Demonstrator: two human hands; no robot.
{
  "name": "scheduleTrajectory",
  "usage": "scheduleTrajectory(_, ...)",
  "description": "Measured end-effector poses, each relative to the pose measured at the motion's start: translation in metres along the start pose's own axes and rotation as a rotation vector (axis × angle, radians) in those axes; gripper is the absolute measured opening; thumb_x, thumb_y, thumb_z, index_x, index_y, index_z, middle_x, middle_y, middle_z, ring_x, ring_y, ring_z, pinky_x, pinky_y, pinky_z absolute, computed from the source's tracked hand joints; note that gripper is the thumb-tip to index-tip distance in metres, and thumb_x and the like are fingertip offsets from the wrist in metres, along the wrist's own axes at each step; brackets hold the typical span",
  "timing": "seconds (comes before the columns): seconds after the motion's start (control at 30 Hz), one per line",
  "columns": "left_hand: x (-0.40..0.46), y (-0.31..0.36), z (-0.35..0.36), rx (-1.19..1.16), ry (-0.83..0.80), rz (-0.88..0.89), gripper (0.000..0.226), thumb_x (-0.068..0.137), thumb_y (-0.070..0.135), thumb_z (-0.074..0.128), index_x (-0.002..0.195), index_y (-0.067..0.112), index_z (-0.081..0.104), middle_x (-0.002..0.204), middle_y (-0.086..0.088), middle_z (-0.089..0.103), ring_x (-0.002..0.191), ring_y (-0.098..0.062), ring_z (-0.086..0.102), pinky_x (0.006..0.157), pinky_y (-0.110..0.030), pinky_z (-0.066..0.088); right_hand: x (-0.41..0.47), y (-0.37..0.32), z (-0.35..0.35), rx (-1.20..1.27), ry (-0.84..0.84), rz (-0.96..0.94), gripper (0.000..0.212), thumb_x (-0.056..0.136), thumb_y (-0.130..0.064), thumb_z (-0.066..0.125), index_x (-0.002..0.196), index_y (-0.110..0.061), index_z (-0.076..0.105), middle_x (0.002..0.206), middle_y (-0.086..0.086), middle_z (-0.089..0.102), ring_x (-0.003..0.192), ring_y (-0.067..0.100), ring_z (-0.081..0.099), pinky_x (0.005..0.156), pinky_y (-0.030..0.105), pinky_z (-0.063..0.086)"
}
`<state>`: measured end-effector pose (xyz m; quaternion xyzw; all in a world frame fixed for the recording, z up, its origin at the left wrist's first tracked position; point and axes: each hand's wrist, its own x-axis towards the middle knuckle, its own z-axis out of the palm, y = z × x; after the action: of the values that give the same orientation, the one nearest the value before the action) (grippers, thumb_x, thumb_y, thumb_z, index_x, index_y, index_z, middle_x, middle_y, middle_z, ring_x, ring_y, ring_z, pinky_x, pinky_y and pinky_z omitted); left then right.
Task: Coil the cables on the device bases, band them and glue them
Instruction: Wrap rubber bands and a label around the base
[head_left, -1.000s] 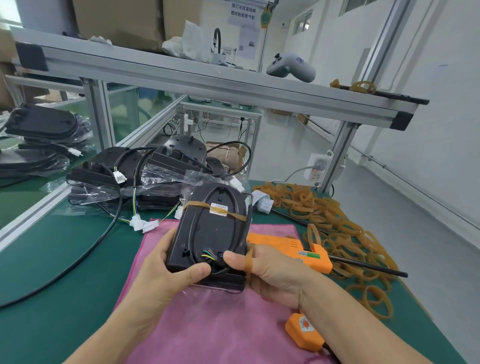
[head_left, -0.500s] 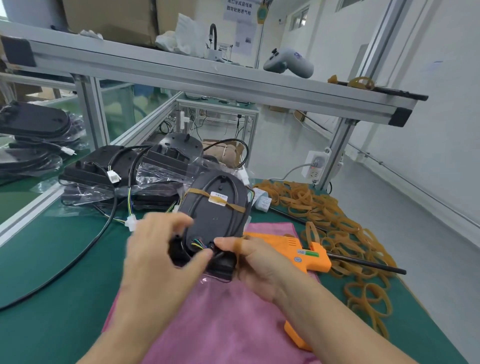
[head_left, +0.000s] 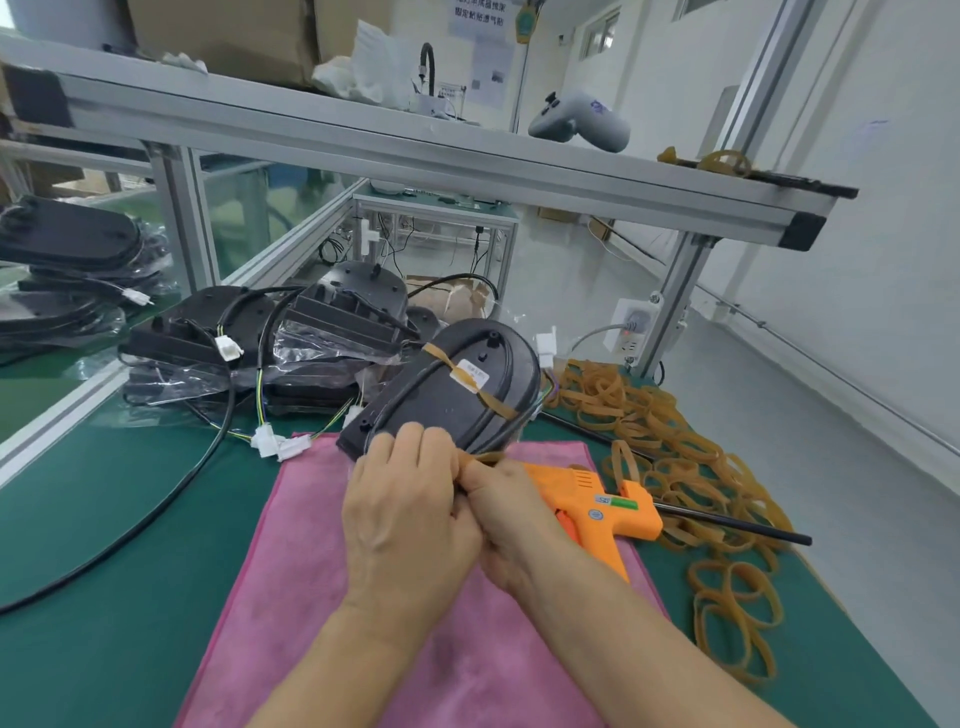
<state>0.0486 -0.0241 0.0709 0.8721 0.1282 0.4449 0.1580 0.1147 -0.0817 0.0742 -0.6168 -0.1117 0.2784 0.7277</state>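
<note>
Green matting covers the workbench (head_left: 93, 597), which carries an aluminium frame with a shelf (head_left: 415, 150) overhead, white walls and a grey floor beyond its right edge. A pink cloth (head_left: 291, 597) lies at the near middle of the bench. Above the cloth a black device base (head_left: 441, 395) is held tilted, its long axis running from the hands up and away to the right, rounded end farthest out. A black cable (head_left: 415, 382) loops along its face, crossed by one rubber band (head_left: 493, 402). The left hand (head_left: 405, 519) curls over the base's near end; the right hand (head_left: 511, 525) pinches a second band (head_left: 485, 458) there. An orange glue gun (head_left: 597, 506) lies on the cloth's right edge, loose bands (head_left: 691, 467) heaped toward the bench's right edge, more bases (head_left: 249, 338) stacked at the far left.
</note>
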Motion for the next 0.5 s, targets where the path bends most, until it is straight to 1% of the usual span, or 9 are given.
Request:
scheduleTrajectory(0.03, 0.001, 0.0, 0.001, -0.009, 0.006, -0.013, 0.012, 0.06, 0.008, 0.051, 0.067, 0.013, 0.043, 0.066, -0.007, 0.046, 0.061, -0.028, 0.044, 0.057, -0.034, 0.029, 0.001, 0.0, 0.0, 0.003, 0.025, -0.019, 0.024, 0.084, 0.01, 0.051, 0.069, -0.006, 0.059, 0.062, 0.004, 0.058, 0.062, 0.014, 0.057, 0.058, 0.025, 0.048)
scheduleTrajectory(0.1, 0.001, 0.0, 0.002, -0.037, -0.001, -0.057, 0.022, 0.057, 0.001, 0.062, 0.068, 0.01, 0.046, 0.068, -0.007, 0.048, 0.062, -0.029, 0.047, 0.057, -0.033, 0.03, 0.002, 0.0, 0.003, 0.029, 0.07, -0.055, 0.008, 0.082, 0.01, 0.056, 0.083, 0.004, 0.062, 0.07, 0.009, 0.063, 0.067, 0.017, 0.06, 0.06, 0.027, 0.051)
scheduleTrajectory(0.13, 0.001, -0.001, 0.003, -0.051, -0.011, -0.096, 0.025, 0.057, -0.003, 0.067, 0.069, 0.009, 0.048, 0.07, -0.008, 0.05, 0.064, -0.03, 0.049, 0.057, -0.034, 0.033, 0.002, 0.0, 0.005, 0.053, 0.091, -0.071, 0.01, 0.082, 0.007, 0.061, 0.092, 0.01, 0.062, 0.077, 0.012, 0.064, 0.071, 0.019, 0.062, 0.064, 0.03, 0.052)
scheduleTrajectory(0.17, 0.001, -0.002, 0.002, -0.064, -0.024, -0.138, 0.027, 0.057, -0.005, 0.07, 0.07, 0.007, 0.05, 0.072, -0.008, 0.051, 0.066, -0.03, 0.05, 0.056, -0.036, 0.037, 0.002, 0.0, 0.007, 0.086, 0.108, -0.074, 0.019, 0.081, 0.003, 0.066, 0.097, 0.013, 0.061, 0.083, 0.015, 0.066, 0.074, 0.021, 0.063, 0.068, 0.032, 0.052)
scheduleTrajectory(0.2, 0.003, -0.003, 0.002, -0.071, -0.03, -0.162, 0.024, 0.058, -0.005, 0.069, 0.07, 0.006, 0.051, 0.073, -0.009, 0.052, 0.068, -0.031, 0.05, 0.054, -0.039, 0.039, 0.002, 0.001, 0.01, 0.114, 0.125, -0.073, 0.022, 0.081, 0.001, 0.068, 0.098, 0.013, 0.062, 0.086, 0.017, 0.066, 0.076, 0.022, 0.063, 0.069, 0.033, 0.052)
scheduleTrajectory(0.3, 0.01, -0.007, 0.0, -0.073, -0.007, -0.126, 0.01, 0.058, -0.002, 0.052, 0.065, 0.005, 0.048, 0.07, -0.011, 0.051, 0.067, -0.032, 0.049, 0.051, -0.042, 0.039, -0.001, 0.003, 0.017, 0.15, 0.131, -0.078, 0.008, 0.082, 0.003, 0.066, 0.089, 0.004, 0.069, 0.088, 0.016, 0.069, 0.077, 0.021, 0.064, 0.07, 0.032, 0.052)
scheduleTrajectory(0.4, 0.011, -0.013, -0.001, -0.049, 0.007, -0.085, 0.017, 0.058, -0.009, 0.054, 0.064, 0.006, 0.048, 0.07, -0.011, 0.051, 0.065, -0.032, 0.048, 0.05, -0.04, 0.035, -0.002, 0.0, 0.017, 0.174, 0.096, -0.064, 0.012, 0.08, 0.006, 0.064, 0.09, 0.002, 0.07, 0.088, 0.014, 0.069, 0.079, 0.022, 0.064, 0.071, 0.033, 0.052)
scheduleTrajectory(0.47, 0.003, -0.019, 0.0, -0.061, 0.03, -0.066, 0.02, 0.063, -0.011, 0.054, 0.073, 0.006, 0.053, 0.081, -0.011, 0.052, 0.072, -0.032, 0.049, 0.056, -0.038, 0.038, 0.0, -0.008, 0.012, 0.143, 0.11, -0.061, 0.017, 0.082, 0.001, 0.066, 0.098, 0.006, 0.068, 0.086, 0.016, 0.067, 0.079, 0.026, 0.062, 0.072, 0.037, 0.051)
scheduleTrajectory(0.5, -0.001, -0.024, 0.0, -0.09, 0.048, -0.099, 0.025, 0.063, -0.009, 0.049, 0.083, 0.005, 0.056, 0.09, -0.012, 0.053, 0.08, -0.033, 0.051, 0.064, -0.039, 0.042, 0.001, -0.013, 0.009, 0.136, 0.119, -0.056, 0.017, 0.083, -0.002, 0.067, 0.099, 0.005, 0.068, 0.084, 0.016, 0.066, 0.075, 0.027, 0.062, 0.07, 0.038, 0.052)
